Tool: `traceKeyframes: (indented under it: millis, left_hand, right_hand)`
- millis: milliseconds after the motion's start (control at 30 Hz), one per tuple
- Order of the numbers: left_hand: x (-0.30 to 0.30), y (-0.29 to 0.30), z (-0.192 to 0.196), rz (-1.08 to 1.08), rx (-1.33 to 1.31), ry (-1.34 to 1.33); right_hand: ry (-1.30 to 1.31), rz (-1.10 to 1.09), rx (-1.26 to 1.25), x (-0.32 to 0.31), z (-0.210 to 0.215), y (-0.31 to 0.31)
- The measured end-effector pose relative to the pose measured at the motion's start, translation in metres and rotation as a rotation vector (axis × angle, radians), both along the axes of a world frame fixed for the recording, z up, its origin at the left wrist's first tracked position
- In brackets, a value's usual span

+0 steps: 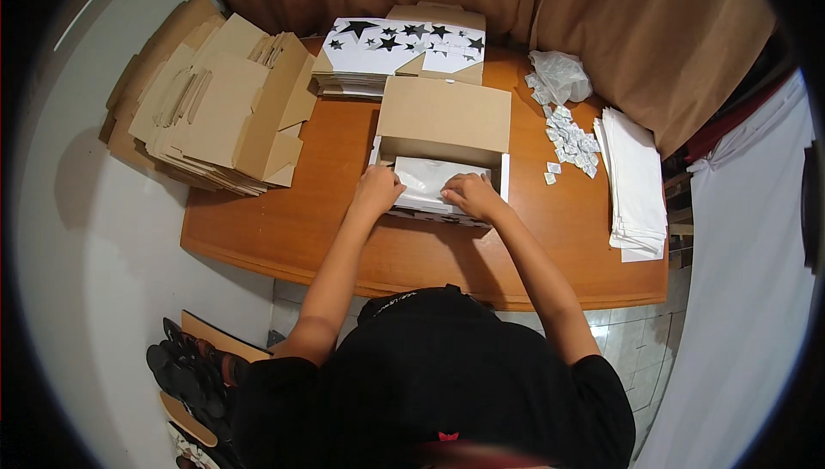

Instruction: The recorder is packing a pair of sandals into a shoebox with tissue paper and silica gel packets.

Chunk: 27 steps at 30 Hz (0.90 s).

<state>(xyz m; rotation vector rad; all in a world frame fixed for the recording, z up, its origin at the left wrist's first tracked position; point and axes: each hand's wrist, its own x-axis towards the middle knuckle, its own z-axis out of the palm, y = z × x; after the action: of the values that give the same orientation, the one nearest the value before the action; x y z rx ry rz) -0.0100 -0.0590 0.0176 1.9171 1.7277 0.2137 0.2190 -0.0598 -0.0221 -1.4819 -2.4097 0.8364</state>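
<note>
A sheet of thin white tissue paper [434,178] lies inside an open white cardboard box with its brown lid flap raised [443,129], and both hands press down on it. The left hand [378,187] rests on the paper's left edge with its fingers curled under, nearly closed, gripping nothing that can be made out; the right hand [473,194] lies on the paper's right part, fingers bent and pushing the sheet flat. The two hands sit near each other, the paper showing between them. The box stands on an orange-brown wooden table [301,211], directly under the hands. Beyond the hands, past the raised flap, lies a stack of flat white cardboard sheets printed with black stars [391,52]. Out to the side of the left hand, well apart, a large heap of flattened plain brown cardboard boxes [219,104] overhangs the table edge. Out to the side of the right hand lie a scatter of small white sachets [571,142], a crumpled clear plastic bag [560,75] beyond them, and further out a pile of folded white paper sheets [638,181].
</note>
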Motion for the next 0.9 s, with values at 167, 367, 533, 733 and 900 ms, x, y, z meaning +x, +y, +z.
traceKeyframes:
  millis: [167,367,533,733,900]
  left_hand:
    - [-0.02,-0.008,0.007,0.002,0.489,-0.111]
    - [-0.055,-0.02,-0.003,0.083,0.282,-0.373]
    - [-0.053,-0.041,-0.003,0.027,0.317,-0.364]
    - [-0.03,-0.056,-0.004,-0.056,0.52,-0.205]
    - [-0.009,-0.059,-0.018,-0.193,0.501,-0.098]
  right_hand:
    - [0.201,-0.052,0.178,0.005,0.005,-0.007]
    - [0.332,-0.362,0.476,0.031,0.013,0.0]
    - [0.343,-0.631,0.473,0.055,-0.013,0.037]
    - [0.991,-0.97,0.024,0.057,-0.023,0.075]
    - [1.159,-0.934,0.02,0.058,-0.007,0.076]
